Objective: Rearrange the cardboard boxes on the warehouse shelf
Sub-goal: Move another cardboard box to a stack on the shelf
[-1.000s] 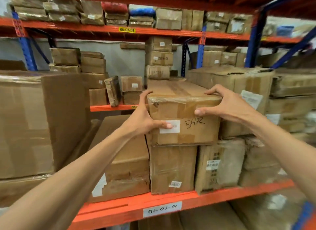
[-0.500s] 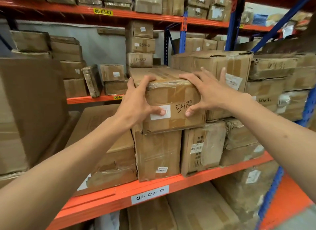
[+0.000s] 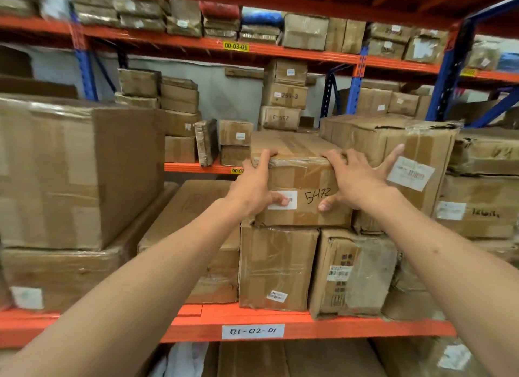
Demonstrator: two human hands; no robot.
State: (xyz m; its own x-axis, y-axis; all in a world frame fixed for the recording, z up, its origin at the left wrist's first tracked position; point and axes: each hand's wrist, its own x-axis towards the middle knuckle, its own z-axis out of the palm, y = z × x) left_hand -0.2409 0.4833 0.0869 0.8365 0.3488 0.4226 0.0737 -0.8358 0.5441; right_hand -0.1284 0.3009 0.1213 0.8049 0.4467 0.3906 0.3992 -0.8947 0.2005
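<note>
A taped cardboard box marked "5472" [image 3: 306, 180] lies on top of an upright box [image 3: 276, 267] on the orange shelf [image 3: 337, 327]. My left hand [image 3: 252, 188] grips its front left corner, fingers over the top edge and thumb on the white label. My right hand [image 3: 356, 177] lies flat on its front right, fingers spread across the top edge and onto the neighbouring tall box [image 3: 398, 163], thumb pressed on the front face.
A big box [image 3: 73, 174] stands at the left on a flat box. A low box [image 3: 196, 208] lies left of the stack. A labelled box [image 3: 351, 273] and more boxes [image 3: 483, 202] fill the right. Blue uprights [image 3: 355, 90] and further stacked shelves stand behind.
My right hand has slid from the box's right side onto its front and top edge, fingers spreading. The box sits pushed back level with its neighbours; my view has swung.
</note>
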